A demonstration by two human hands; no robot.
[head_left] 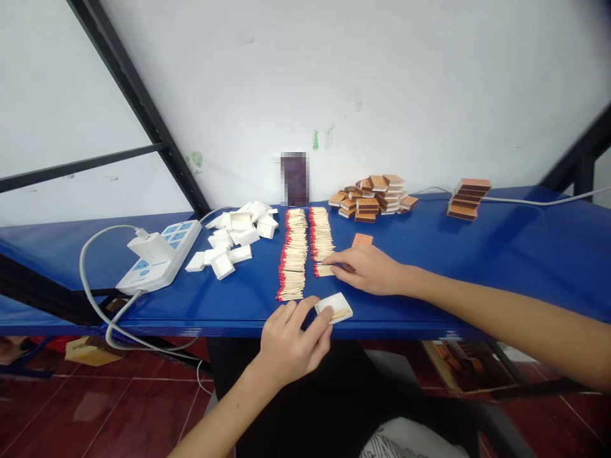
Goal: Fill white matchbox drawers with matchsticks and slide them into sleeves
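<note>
My left hand (296, 340) is closed on a small white matchbox tray (341, 300) at the table's front edge, a finger reaching into it. A few matches (342, 314) lie inside the tray. My right hand (365, 268) has its thumb and index finger at a small group of red-tipped matches (323, 270), at the near end of the right-hand match row (321, 232). The fingers partly hide these matches. To the left runs a longer row of matches (293, 254). Just behind my right hand lies an orange matchbox sleeve (363, 239), partly covered.
Loose white trays (241, 221) are heaped at the left, beside a power strip (165, 267) with a plugged-in charger and cables. Orange-brown matchboxes (372, 194) form a pile at the back, with a smaller stack (469, 198) farther right. A dark blurred object (295, 179) stands by the wall.
</note>
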